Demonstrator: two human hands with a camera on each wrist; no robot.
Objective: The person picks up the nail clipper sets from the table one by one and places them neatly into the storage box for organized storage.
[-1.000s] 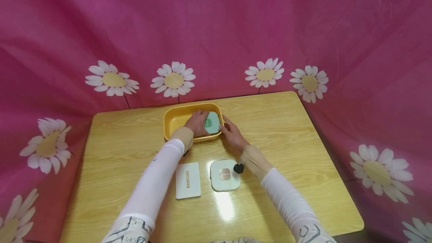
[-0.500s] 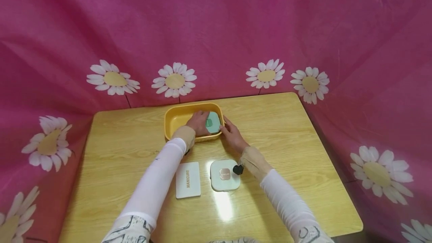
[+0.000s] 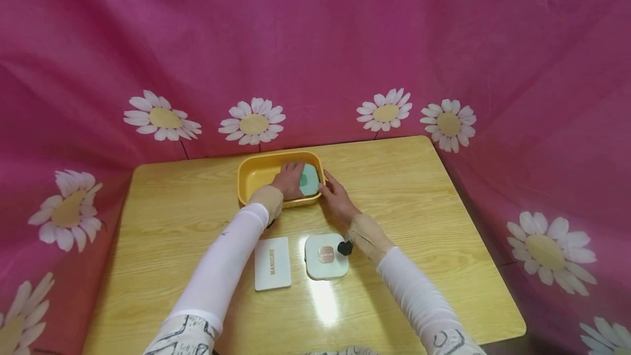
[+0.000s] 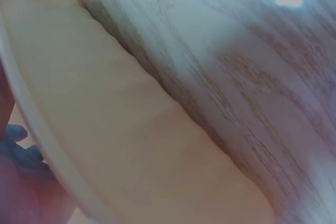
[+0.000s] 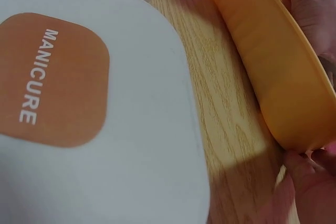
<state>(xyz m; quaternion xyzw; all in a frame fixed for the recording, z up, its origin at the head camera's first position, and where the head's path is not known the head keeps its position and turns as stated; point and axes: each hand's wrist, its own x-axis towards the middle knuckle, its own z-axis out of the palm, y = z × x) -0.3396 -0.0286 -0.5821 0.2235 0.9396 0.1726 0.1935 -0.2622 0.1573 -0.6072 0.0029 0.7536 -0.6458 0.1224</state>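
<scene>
A yellow basket (image 3: 252, 178) stands at the back of the table, and its outer wall (image 4: 115, 108) fills much of the left wrist view. Inside its right end lies a mint-green square case (image 3: 309, 181) with a darker green label. My left hand (image 3: 288, 181) reaches over the front rim and holds the case by its left side; its fingertips are partly hidden. At the basket's right end, my right hand (image 3: 338, 198) grips the wall, thumb towards the front corner. The right wrist view shows this hand (image 5: 317, 192) low against the orange-looking basket (image 5: 278, 72).
Nearer the front lie a white rectangular box (image 3: 273, 278) lettered MANICURE and a white rounded-square case (image 3: 320, 270) with a copper label. The case's lid (image 5: 152, 87) fills the left of the right wrist view. A pink flowered cloth (image 3: 315, 43) hangs behind the wooden table (image 3: 419, 201).
Hardly anything differs. Both hands keep their places at the basket and the mint-green case, while the whole head view shifts slightly.
</scene>
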